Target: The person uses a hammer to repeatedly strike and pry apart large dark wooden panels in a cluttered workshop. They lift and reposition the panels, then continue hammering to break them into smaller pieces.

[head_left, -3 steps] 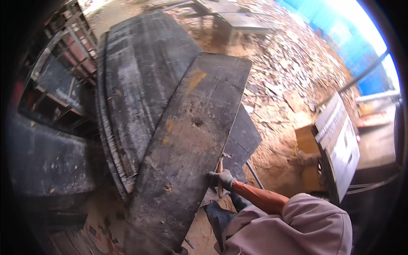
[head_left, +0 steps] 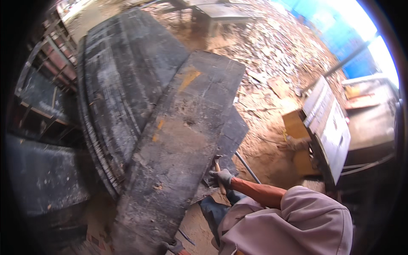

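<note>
A long black board [head_left: 182,131], scuffed and smeared with dirt and orange paint, lies slanted in front of me. My right hand [head_left: 222,177], in a grey glove, is closed around the wooden handle of a hammer [head_left: 222,188] beside the board's right edge. The hammer's dark head points away from me. At the board's near end, my left hand [head_left: 174,245], also gloved, grips its edge; part of that hand is cut off by the lower rim of the view. Under the long board, another dark board [head_left: 233,127] sticks out on the right.
A stack of black boards [head_left: 123,80] lies at the left, beside dark framed panels [head_left: 42,170]. Wood scraps [head_left: 280,55] cover the ground beyond. A metal rod [head_left: 247,168] pokes out near my right forearm. Pale panels [head_left: 329,127] lean at the right, and a blue wall [head_left: 331,29] stands behind.
The view has shifted, so the boards appear farther left. More of my left hand shows at the board's near end. My right hand keeps its hold on the hammer.
</note>
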Demonstrator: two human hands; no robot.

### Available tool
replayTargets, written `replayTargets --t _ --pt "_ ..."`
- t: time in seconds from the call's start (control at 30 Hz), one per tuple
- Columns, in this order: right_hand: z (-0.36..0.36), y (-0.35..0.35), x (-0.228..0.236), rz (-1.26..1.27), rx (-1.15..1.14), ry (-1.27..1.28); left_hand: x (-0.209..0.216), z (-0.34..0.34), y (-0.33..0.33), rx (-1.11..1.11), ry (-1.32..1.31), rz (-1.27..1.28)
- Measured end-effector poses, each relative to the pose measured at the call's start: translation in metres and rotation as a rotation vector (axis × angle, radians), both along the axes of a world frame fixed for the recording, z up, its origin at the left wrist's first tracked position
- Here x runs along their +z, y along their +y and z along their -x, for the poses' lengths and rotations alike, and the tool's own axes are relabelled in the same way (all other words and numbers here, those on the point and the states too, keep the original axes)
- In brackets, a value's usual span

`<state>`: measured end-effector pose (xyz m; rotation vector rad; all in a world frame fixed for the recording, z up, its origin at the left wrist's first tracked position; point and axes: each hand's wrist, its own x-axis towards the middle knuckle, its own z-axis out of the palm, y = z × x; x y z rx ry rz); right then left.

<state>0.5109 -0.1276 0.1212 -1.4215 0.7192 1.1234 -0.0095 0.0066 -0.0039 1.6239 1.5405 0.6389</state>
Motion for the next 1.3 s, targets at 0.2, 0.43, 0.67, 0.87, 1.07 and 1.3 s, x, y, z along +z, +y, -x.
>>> replayTargets --t 0.2,0.43,0.67,0.87,1.07,1.3 --pt "-0.010 -0.103 0.067 0.365 0.402 -0.427 -0.064 -0.037 0.060 -0.253 0.019 -0.148" --pt "-0.117 -0.108 0.115 -0.056 0.416 -0.339 -0.072 -0.207 0.033 0.923 -0.657 1.119" --pt "-0.210 -0.035 0.052 0.319 1.434 -1.206 -0.048 -0.429 -0.066 0.059 -1.767 1.644" --pt "-0.224 0.007 0.000 0.276 1.725 -1.247 -0.002 -0.516 -0.055 0.859 -0.965 1.576" --pt "-0.230 -0.007 -0.007 0.406 1.836 -1.172 0.001 -0.525 -0.050 0.825 -1.216 1.520" --pt "-0.245 0.000 0.005 0.328 1.817 -1.043 -0.020 -0.531 -0.062 0.973 -1.252 1.439"
